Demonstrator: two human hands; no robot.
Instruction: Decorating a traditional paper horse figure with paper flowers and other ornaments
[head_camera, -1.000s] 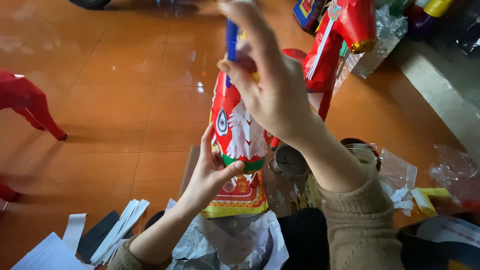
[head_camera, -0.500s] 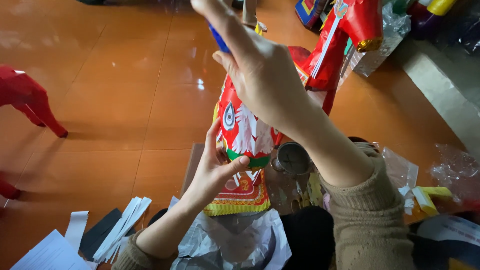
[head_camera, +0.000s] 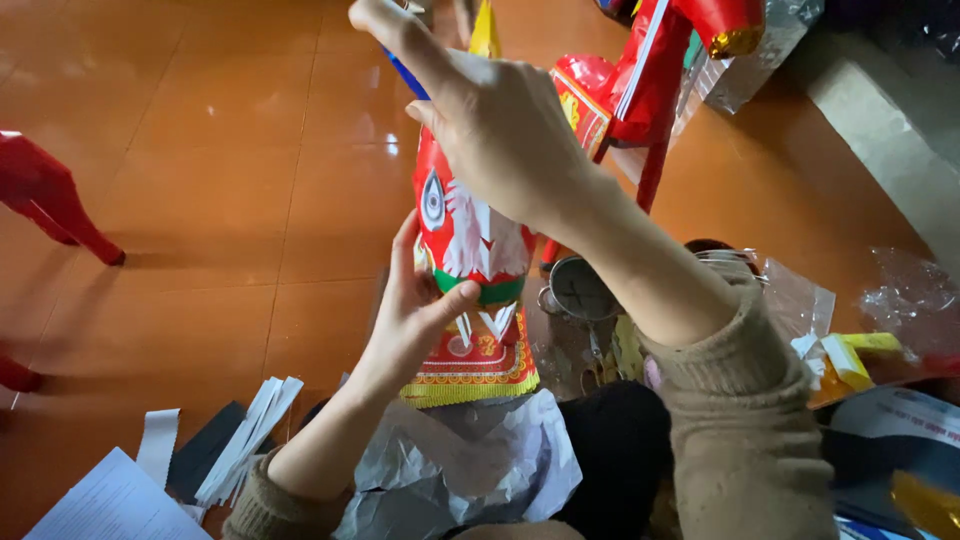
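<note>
A red paper figure (head_camera: 472, 290) with a painted eye, white feather-like marks, a green band and a gold fringed hem stands upright in front of me. My left hand (head_camera: 415, 315) grips its lower left side, thumb across the green band. My right hand (head_camera: 495, 125) reaches over its top, fingers pinched on the upper part near a blue piece (head_camera: 405, 72) and a yellow tip (head_camera: 485, 30). What the fingers pinch is hidden.
Crumpled white paper (head_camera: 470, 465) lies under the figure. White paper strips (head_camera: 245, 450) and sheets lie lower left. A small metal pot (head_camera: 580, 290) and scissors sit behind the figure. More red paper figures (head_camera: 650, 80) stand at the top right; red stool legs (head_camera: 50, 195) at left.
The figure and my right hand have risen slightly and turned; its painted eye now faces me more. My left hand keeps its grip on the lower side.
</note>
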